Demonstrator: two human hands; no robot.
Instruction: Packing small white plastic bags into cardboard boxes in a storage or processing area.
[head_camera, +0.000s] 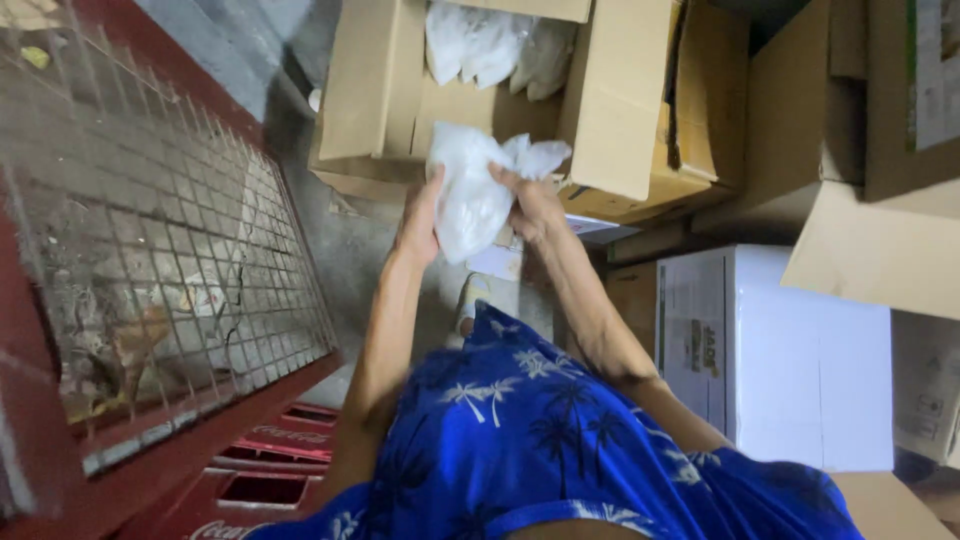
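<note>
Hands, left (420, 222) at nine o'clock and right (533, 205) at three, clamp a soft, light, crinkly white plastic bag (468, 195), probably slippery, best pinched at its bunched neck.

Open cardboard box (375, 95) at top centre, white plastic bags (495, 45) inside it. Second cardboard box (700, 110) just right of it. White carton (800, 350) at right, more brown cartons (870, 150) above it. Wire mesh panel (150, 230) in red frame fills left side. Red crates (265, 465) at bottom left. Grey concrete floor (350, 260) between.
</note>
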